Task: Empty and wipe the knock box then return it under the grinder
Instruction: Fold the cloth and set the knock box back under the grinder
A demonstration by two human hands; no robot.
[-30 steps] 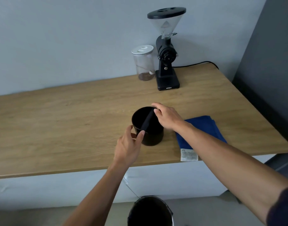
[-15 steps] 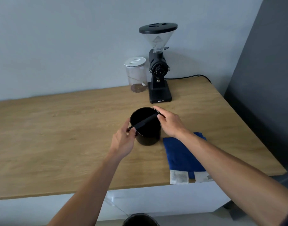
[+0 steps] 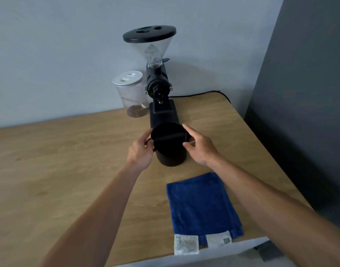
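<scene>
Head view: the knock box [image 3: 170, 151], a black cylinder with a bar across its open mouth, stands upright on the counter [image 3: 59, 160] directly in front of the grinder [image 3: 159, 89], its rim overlapping the grinder's base from this angle. Whether it already touches that base cannot be told. The left hand [image 3: 141, 152] clasps the box at its 9 o'clock side, fingers curled narrow around the wall and the bar's end. The right hand [image 3: 200, 146] holds it at 3 o'clock, thumb and fingers pinching the rim.

The step in hand looks like the return under the grinder. To do it well, keep both hands low on the wall, keep the box upright, and slide it toward 12 o'clock until its mouth sits centred beneath the spout. Move slowly near the base so the rim does not knock the grinder or the jar [image 3: 131, 95], which stands just beside the grinder at its 9 o'clock. Let go only once the box rests flat.

Count: one knock box, one grinder, one clear jar with a white lid, one blue cloth [image 3: 202, 207] lying flat at 6 o'clock from the box, and two hands. One black cable [image 3: 200, 92] runs off at the grinder's 3 o'clock.
</scene>
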